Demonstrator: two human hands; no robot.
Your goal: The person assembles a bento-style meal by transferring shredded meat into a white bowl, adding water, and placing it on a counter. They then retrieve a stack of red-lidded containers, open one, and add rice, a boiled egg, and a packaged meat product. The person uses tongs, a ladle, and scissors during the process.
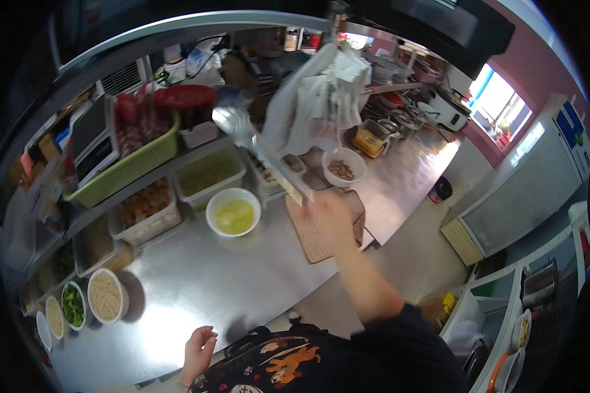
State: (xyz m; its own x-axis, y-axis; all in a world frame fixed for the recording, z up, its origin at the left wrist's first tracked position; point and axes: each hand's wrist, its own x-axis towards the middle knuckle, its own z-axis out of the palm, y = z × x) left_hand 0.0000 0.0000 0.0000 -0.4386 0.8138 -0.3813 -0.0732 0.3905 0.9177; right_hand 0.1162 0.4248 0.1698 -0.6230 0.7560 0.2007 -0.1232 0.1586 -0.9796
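My right hand (326, 213) is closed around the handle of a long metal utensil with a broad, rounded, shiny head (233, 123). Motion blur hides whether it is a spoon or tongs. The utensil is raised and points up and to the left, over the rear of the steel counter. Beneath that hand lies a brown checked cloth (308, 241). A white bowl of yellow-green liquid (233, 215) stands left of the cloth. Near the counter's front edge, my left hand (198, 354) hangs with loosely bent fingers and holds nothing.
Food tubs line the counter's back, one with brown chunks (144, 208). Bowls of chopped greens (73, 305) and a pale food (107, 296) stand left. Behind the cloth is a bowl of brown pieces (342, 169). White bags (321, 98) hang above. A fridge (524, 183) stands right.
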